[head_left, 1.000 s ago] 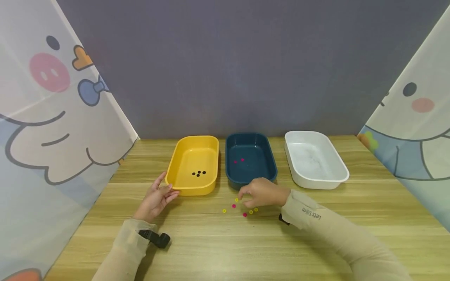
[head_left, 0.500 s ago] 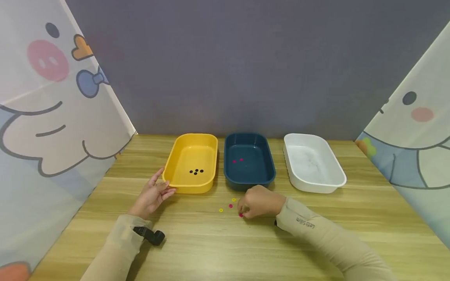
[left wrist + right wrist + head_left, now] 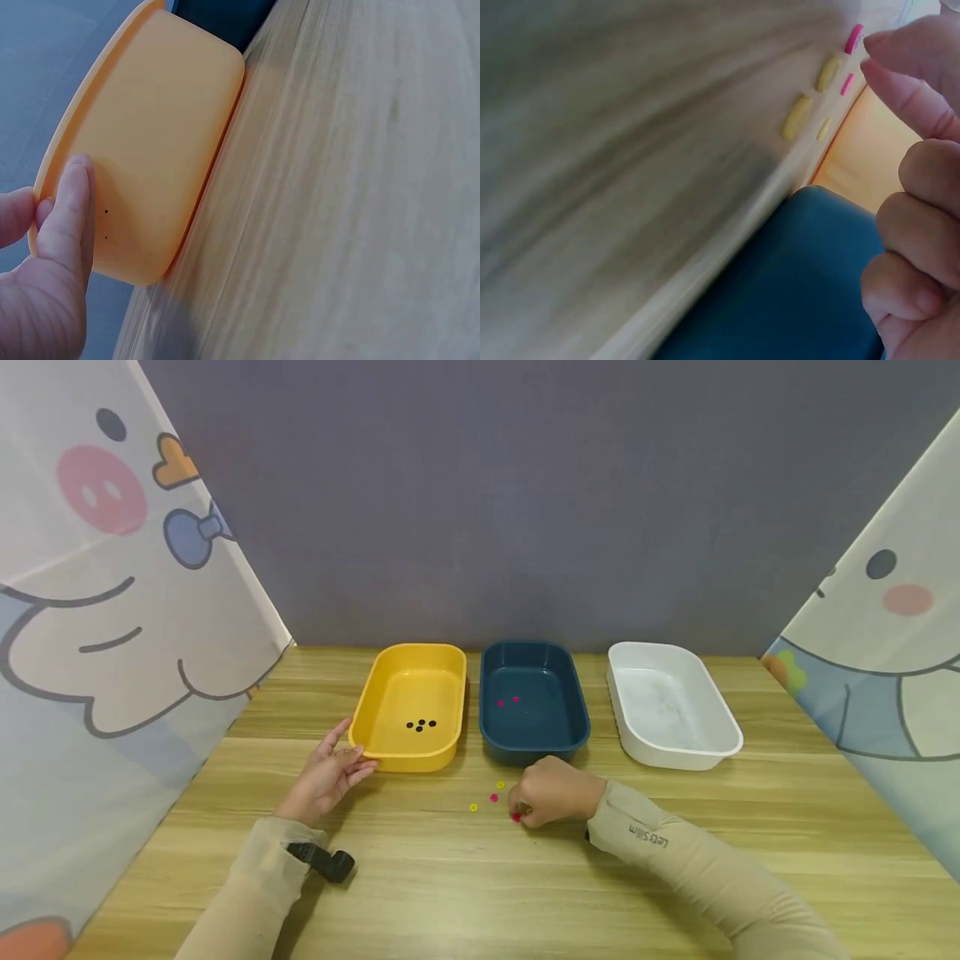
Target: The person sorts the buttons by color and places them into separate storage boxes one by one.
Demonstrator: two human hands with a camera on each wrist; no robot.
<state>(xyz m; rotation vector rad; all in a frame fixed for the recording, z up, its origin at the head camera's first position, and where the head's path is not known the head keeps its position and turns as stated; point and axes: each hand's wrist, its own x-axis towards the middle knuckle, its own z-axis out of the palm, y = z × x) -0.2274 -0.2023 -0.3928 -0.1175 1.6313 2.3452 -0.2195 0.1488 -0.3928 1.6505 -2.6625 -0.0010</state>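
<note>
My left hand point(image 3: 326, 779) holds the near left corner of a yellow tray point(image 3: 408, 763); the left wrist view shows a finger lying along the tray's outer wall point(image 3: 157, 150). Several small black buttons point(image 3: 422, 722) lie inside. My right hand point(image 3: 557, 791) is low over the table before the navy tray point(image 3: 536, 756), fingertips right at a pink button point(image 3: 516, 817). The right wrist view shows thumb and index apart beside that button point(image 3: 853, 39), other fingers curled in. Another pink button point(image 3: 493, 797) and yellow buttons point(image 3: 473, 807) lie nearby; two yellow buttons point(image 3: 796, 116) are hidden by the hand from above.
The navy tray has two pink buttons point(image 3: 515, 699) on its floor. A white tray point(image 3: 678, 758) stands to its right. All three trays are in a row on the wooden table point(image 3: 450, 893), before a grey wall point(image 3: 525, 510) with cartoon-printed side sheets point(image 3: 150, 610).
My right hand has come down and slightly nearer, fingertips reaching the pink button and covering two yellow buttons. The left hand keeps its hold on the yellow tray.
</note>
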